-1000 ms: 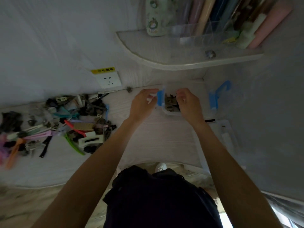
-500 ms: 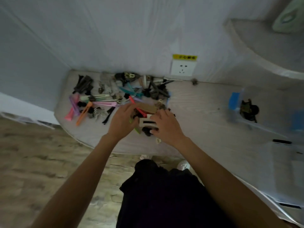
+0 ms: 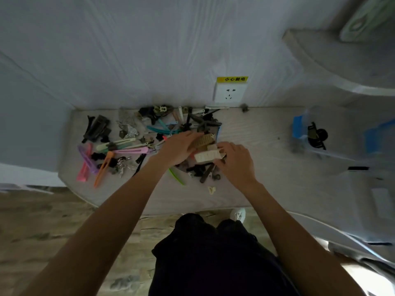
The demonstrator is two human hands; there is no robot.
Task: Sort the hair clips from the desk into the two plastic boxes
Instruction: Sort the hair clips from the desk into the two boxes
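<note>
Both hands at the right end of the hair-clip pile (image 3: 149, 144) on the desk (image 3: 263, 178).
Right hand (image 3: 235, 163) fingers curled onto a cream rectangular clip (image 3: 207, 156); left hand (image 3: 179, 149) lies flat, fingers extended, touching a tan woven clip (image 3: 203, 141) (actual grip: cannot tell). Clear plastic box (image 3: 312, 135) with blue latches sits well apart at right, holding dark clips.

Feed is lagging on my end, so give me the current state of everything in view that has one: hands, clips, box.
left hand: in the clip pile, fingers on the tan clip
right hand: fingers closed on the cream clip
clip pile: still loose on the desk, unsorted
plastic box: lid off, a few dark clips inside
wall socket: nothing plugged in
</note>
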